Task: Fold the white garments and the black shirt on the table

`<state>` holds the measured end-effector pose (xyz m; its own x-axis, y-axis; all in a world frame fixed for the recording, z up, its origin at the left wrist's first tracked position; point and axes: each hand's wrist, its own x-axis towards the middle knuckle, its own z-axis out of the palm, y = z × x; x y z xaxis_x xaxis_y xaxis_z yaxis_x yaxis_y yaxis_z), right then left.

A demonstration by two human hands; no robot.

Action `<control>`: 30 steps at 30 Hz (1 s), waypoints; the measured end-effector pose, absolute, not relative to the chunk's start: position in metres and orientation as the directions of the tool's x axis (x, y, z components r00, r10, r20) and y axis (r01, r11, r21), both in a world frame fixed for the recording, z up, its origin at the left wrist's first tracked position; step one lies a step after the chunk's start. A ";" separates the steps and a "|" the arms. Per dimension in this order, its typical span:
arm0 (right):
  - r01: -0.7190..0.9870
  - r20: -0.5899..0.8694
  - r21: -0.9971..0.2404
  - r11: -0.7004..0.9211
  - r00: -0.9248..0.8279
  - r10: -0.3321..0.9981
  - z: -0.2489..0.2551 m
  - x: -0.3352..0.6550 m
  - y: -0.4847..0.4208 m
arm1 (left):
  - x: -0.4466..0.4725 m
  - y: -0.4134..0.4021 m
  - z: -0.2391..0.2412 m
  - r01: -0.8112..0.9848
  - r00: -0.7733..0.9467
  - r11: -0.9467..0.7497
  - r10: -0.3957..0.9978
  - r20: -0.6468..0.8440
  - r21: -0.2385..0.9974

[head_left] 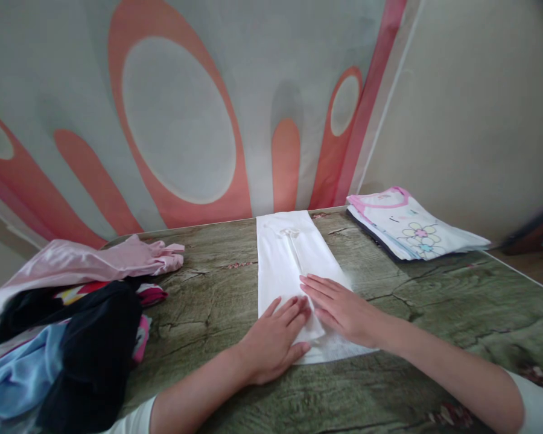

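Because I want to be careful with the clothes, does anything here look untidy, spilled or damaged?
I see nothing spilled or damaged. Only the clothes heap on the left looks untidy: its pieces lie crumpled together, unlike the neat clothes stack at the far right. The white garment lies fairly flat.

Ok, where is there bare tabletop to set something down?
Bare tabletop shows between the mixed clothes pile and the white garment, and right of that garment, between the folded stack and the right forearm. The left end is crowded by the pile, the middle by the left hand and right hand on the garment.
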<state>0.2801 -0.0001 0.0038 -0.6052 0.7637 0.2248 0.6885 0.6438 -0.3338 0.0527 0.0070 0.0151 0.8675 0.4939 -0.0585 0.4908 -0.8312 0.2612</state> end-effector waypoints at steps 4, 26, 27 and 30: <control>0.686 0.116 -0.312 0.657 -0.659 0.743 -0.005 0.270 0.002 | 0.048 0.004 0.014 0.476 0.878 -0.843 0.470 -0.085 0.251; 0.830 0.127 -0.170 0.531 -0.515 0.847 -0.035 0.316 0.040 | 0.016 0.027 0.010 0.576 0.817 -0.797 0.570 -0.086 0.184; 0.828 0.130 -0.172 0.534 -0.519 0.845 -0.035 0.317 0.038 | 0.015 0.029 0.011 0.572 0.820 -0.799 0.566 -0.090 0.187; 0.822 0.128 -0.175 0.542 -0.527 0.840 -0.029 0.320 0.039 | 0.017 0.039 0.016 0.576 0.816 -0.799 0.573 -0.071 0.171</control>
<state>0.3199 0.0388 -0.0294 -0.5266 0.8405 0.1278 0.8220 0.5417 -0.1755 0.0174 0.0393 0.0163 0.8162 0.5734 -0.0710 0.5763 -0.7991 0.1713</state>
